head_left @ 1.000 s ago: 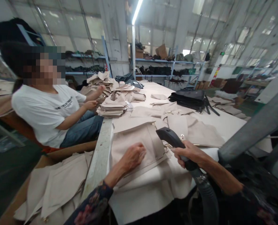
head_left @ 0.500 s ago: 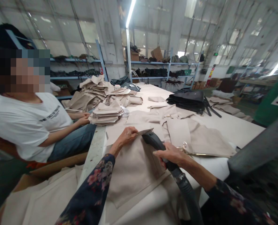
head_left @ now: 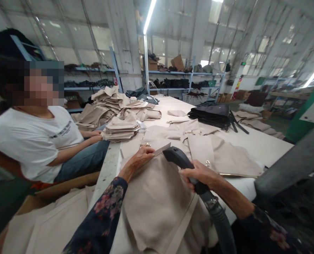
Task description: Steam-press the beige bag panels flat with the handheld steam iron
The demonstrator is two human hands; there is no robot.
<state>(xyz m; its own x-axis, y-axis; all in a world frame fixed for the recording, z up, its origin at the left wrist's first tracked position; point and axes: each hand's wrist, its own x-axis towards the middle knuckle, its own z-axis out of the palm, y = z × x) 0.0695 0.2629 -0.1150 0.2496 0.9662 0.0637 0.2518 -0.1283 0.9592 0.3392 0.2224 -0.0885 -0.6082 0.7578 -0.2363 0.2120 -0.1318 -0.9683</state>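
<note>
My left hand (head_left: pixel 139 161) pinches the upper edge of a beige fabric bag piece (head_left: pixel 157 201), which drapes down over the near edge of the table. In my right hand (head_left: pixel 200 174), fingers wrap round a black handheld tool with a curved nozzle head (head_left: pixel 177 157). A thick grey hose (head_left: pixel 220 220) runs from its lower end. The nozzle tip is close to the raised edge of the fabric, right of my left hand; whether it touches cannot be made out. A small gold-coloured metal fitting (head_left: pixel 146 144) shows just beyond my left hand.
More beige bag pieces (head_left: pixel 231 155) and a black bag (head_left: pixel 210 115) lie on the table (head_left: pixel 268 143). A stack of beige pieces (head_left: pixel 121 128) stands at left, near a seated person in a white shirt (head_left: pixel 35 141). A carton with beige pieces (head_left: pixel 51 222) is at lower left; a grey post (head_left: pixel 291 169) at right.
The nozzle has moved slightly right, away from my left hand. The held bag piece has shifted and bulges more in front. My grip on both things stays the same.
</note>
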